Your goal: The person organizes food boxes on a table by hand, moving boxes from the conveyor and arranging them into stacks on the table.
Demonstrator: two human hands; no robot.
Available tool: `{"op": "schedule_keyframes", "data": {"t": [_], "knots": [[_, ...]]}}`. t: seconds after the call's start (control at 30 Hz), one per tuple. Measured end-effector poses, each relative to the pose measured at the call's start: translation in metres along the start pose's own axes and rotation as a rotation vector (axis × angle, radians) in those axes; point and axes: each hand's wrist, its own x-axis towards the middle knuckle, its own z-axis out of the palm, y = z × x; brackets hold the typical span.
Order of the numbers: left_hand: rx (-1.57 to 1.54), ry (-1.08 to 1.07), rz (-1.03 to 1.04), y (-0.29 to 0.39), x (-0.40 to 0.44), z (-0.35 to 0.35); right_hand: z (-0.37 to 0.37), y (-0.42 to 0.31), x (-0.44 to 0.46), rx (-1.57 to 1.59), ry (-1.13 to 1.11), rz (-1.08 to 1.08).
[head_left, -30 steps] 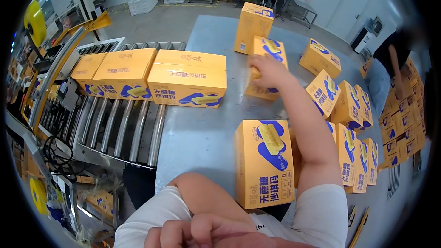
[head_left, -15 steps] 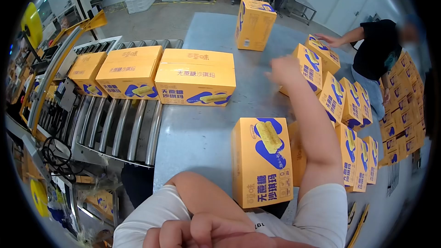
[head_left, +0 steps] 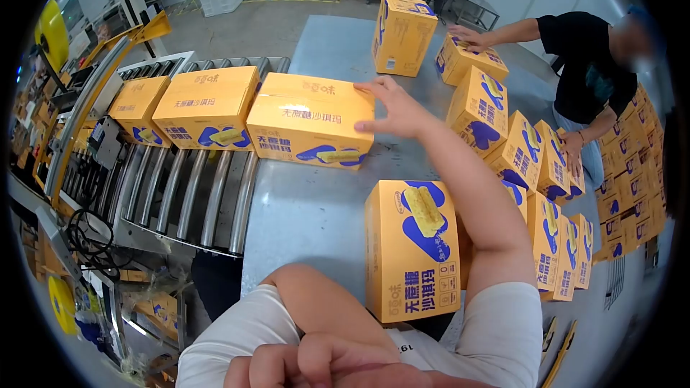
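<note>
My right hand (head_left: 395,109) reaches across the table to a yellow carton (head_left: 316,121) lying on its side at the end of the rollers. Its thumb and fingers are spread apart and press on the carton's right end and top edge. My left hand (head_left: 295,368) is close to my body at the bottom edge, fingers curled; whatever may be in it is hidden. An upright yellow carton (head_left: 413,248) with a blue snack print stands just in front of me, beside my right forearm.
Two more cartons (head_left: 205,109) sit in line on the roller conveyor (head_left: 194,197) at left. Another carton (head_left: 402,36) stands at the table's (head_left: 316,223) far end. Several cartons (head_left: 517,151) line the right side, where a co-worker (head_left: 586,65) handles them.
My right hand has moved left from near the right-hand cartons onto the lying carton's end. The co-worker's carton has shifted left, and their other hand now touches the cartons nearby.
</note>
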Motion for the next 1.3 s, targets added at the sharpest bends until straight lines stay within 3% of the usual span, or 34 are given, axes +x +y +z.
{"op": "schedule_keyframes", "data": {"t": [0.1, 0.23, 0.37, 0.5, 0.6, 0.7, 0.83, 0.93, 1.03, 1.3], "knots": [[0.211, -0.142, -0.11, 0.013, 0.007, -0.01, 0.009, -0.01, -0.012, -0.183, 0.055, -0.184], [0.22, -0.07, -0.061, 0.01, 0.003, -0.007, 0.003, 0.003, -0.011, -0.171, 0.098, -0.295], [0.147, -0.003, 0.002, 0.006, 0.0, -0.003, -0.004, 0.023, -0.008, -0.228, 0.229, -0.105], [0.229, -0.095, -0.077, 0.013, 0.007, -0.007, -0.003, 0.018, -0.011, -0.653, 0.514, 0.141], [0.193, -0.076, -0.094, 0.009, 0.014, -0.002, -0.012, -0.003, -0.022, -1.002, 0.549, -0.09], [0.113, -0.038, -0.075, 0.003, 0.011, 0.002, -0.018, -0.024, -0.026, -0.795, 0.21, -0.101], [0.102, -0.084, -0.135, 0.014, 0.016, -0.009, -0.009, -0.003, -0.015, -0.673, -0.016, -0.201], [-0.03, -0.034, -0.097, 0.012, 0.009, -0.009, 0.0, 0.013, -0.01, -0.591, 0.117, -0.075], [-0.082, 0.008, -0.099, 0.003, 0.002, 0.003, -0.007, 0.023, -0.016, -0.697, 0.123, 0.136], [0.23, -0.112, -0.072, 0.007, 0.007, -0.004, -0.068, 0.077, -0.036, -0.693, -0.145, 0.645]]}}
